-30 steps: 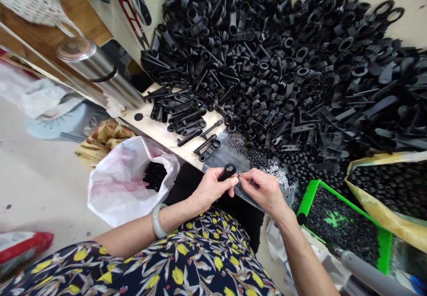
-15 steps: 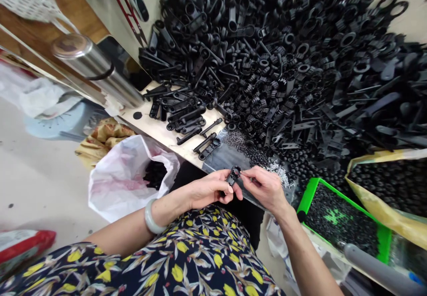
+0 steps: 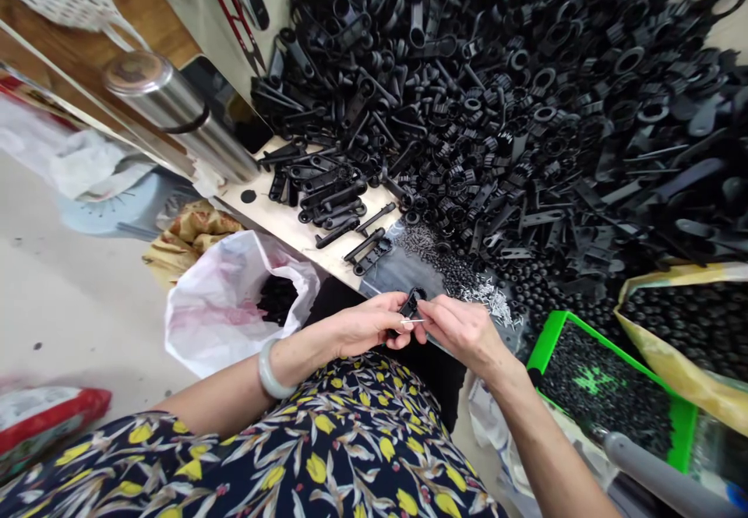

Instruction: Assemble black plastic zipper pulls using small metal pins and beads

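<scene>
Left hand (image 3: 368,325): your palm turns up, fingers curled shut, gripping a black plastic ring-headed clip (image 3: 412,304) just above your lap.

Right hand (image 3: 461,329): your wrist angles inward, fingertips (image 3: 423,308) pinching a thin silver metal pin (image 3: 412,321) against the clip.

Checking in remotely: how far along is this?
Done: a small row of black pieces lies apart on the board. In hand: the left hand holds one piece while the right hand holds a metal pin to it. Left: the big black heap and loose pins.
</scene>
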Tool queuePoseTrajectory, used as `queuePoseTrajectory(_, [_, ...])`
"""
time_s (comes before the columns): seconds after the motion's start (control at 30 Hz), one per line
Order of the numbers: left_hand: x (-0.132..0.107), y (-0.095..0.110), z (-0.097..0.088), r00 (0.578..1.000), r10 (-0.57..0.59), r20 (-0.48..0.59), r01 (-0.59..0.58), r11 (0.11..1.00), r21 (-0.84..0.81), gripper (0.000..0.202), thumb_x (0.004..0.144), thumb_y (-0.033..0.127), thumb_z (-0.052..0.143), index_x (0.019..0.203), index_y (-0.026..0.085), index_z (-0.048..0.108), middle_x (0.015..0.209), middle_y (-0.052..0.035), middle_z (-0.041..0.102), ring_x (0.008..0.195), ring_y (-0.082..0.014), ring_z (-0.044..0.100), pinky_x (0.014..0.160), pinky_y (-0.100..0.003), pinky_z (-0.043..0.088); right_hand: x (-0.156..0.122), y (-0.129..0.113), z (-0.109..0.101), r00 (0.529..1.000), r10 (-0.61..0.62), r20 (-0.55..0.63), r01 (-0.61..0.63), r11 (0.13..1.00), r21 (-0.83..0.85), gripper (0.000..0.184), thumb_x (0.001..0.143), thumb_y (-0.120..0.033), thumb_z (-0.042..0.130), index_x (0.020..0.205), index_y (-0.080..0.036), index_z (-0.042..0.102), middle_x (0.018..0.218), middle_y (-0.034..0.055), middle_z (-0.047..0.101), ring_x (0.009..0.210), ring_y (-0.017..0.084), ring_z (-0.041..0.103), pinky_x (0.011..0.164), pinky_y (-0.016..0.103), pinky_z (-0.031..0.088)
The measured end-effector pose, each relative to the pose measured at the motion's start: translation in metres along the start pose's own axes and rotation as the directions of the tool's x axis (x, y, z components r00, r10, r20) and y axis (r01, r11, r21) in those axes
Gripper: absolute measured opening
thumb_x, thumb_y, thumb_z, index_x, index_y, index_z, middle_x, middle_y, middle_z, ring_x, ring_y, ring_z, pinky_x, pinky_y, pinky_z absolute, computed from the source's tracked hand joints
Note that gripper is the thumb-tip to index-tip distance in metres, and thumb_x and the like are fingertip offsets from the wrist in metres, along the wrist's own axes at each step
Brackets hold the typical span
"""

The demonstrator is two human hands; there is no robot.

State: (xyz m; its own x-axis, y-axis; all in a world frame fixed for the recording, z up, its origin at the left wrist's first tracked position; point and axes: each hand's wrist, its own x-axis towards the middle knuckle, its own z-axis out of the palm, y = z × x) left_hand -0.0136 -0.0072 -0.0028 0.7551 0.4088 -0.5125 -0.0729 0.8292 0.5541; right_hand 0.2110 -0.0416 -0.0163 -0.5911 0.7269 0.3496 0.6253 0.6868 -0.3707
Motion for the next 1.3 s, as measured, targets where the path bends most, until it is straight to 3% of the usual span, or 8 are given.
queuePoseTrajectory(0.27, [0.002, -0.007, -0.004, 1.0, 0.029, -0.013, -0.028, 0.997, 0.078, 0.036, 0.083, 0.042, 0.078, 0.095, 0.016, 0.055, 0.083, -0.0038, 0.069, 0.058, -0.0068, 0.049, 0.055, -0.024, 0.027, -0.003, -0.001, 0.008, 0.996, 0.09, -0.013, -0.088, 0.986, 0.143, 0.011, 0.103, -0.015, 0.057, 0.109, -0.019, 0.066, 0.077, -0.0001, 0.069, 0.061, 0.01, 0.061, 0.057, 0.023, 0.045])
queuePoseTrajectory(0.5, [0.009, -0.017, -0.006, 0.986, 0.159, -0.043, -0.139, 0.944, 0.3, 0.042, 0.095, 0.055, 0.066, 0.099, 0.013, 0.061, 0.084, -0.0065, 0.072, 0.047, -0.0033, 0.041, 0.046, -0.021, 0.024, 0.0, -0.001, 0.008, 0.986, 0.168, 0.005, -0.164, 0.954, 0.251, 0.011, 0.101, -0.013, 0.059, 0.1, -0.019, 0.068, 0.075, -0.0015, 0.065, 0.058, 0.009, 0.056, 0.056, 0.022, 0.043])
queuePoseTrajectory(0.7, [0.012, -0.021, -0.006, 0.972, 0.225, -0.065, -0.196, 0.932, 0.305, 0.051, 0.094, 0.063, 0.065, 0.101, 0.013, 0.064, 0.087, -0.0058, 0.071, 0.042, -0.0011, 0.038, 0.041, -0.019, 0.021, -0.004, -0.004, 0.01, 0.987, 0.161, 0.008, -0.16, 0.969, 0.189, 0.014, 0.102, -0.015, 0.057, 0.111, -0.019, 0.068, 0.081, 0.0012, 0.069, 0.065, 0.011, 0.063, 0.062, 0.024, 0.049])
queuePoseTrajectory(0.87, [0.014, -0.022, -0.01, 0.957, 0.277, -0.092, -0.244, 0.933, 0.264, 0.049, 0.095, 0.063, 0.064, 0.103, 0.015, 0.06, 0.076, 0.0009, 0.063, 0.044, -0.0025, 0.035, 0.041, -0.018, 0.021, -0.008, -0.008, 0.011, 0.992, 0.116, 0.051, -0.119, 0.991, 0.057, 0.043, 0.102, -0.012, 0.051, 0.144, -0.017, 0.055, 0.085, 0.0034, 0.071, 0.068, 0.013, 0.064, 0.063, 0.025, 0.05])
queuePoseTrajectory(1.13, [0.015, -0.026, -0.014, 0.963, 0.255, -0.088, -0.225, 0.938, 0.265, 0.054, 0.094, 0.068, 0.063, 0.107, 0.015, 0.059, 0.069, 0.0047, 0.056, 0.045, -0.0035, 0.033, 0.042, -0.019, 0.02, -0.004, -0.014, 0.01, 0.995, 0.102, 0.015, -0.101, 0.993, -0.064, 0.042, 0.098, -0.008, 0.051, 0.138, -0.016, 0.061, 0.078, 0.0012, 0.067, 0.065, 0.013, 0.062, 0.06, 0.026, 0.047])
queuePoseTrajectory(1.3, [0.012, -0.019, -0.013, 0.956, 0.271, -0.115, -0.221, 0.917, 0.332, 0.053, 0.093, 0.067, 0.063, 0.107, 0.016, 0.058, 0.068, 0.0055, 0.054, 0.046, -0.0041, 0.033, 0.044, -0.019, 0.021, 0.0, -0.016, 0.001, 0.982, 0.189, 0.004, -0.189, 0.981, 0.036, 0.038, 0.103, -0.012, 0.048, 0.138, -0.018, 0.061, 0.079, 0.001, 0.067, 0.065, 0.013, 0.062, 0.062, 0.025, 0.049])
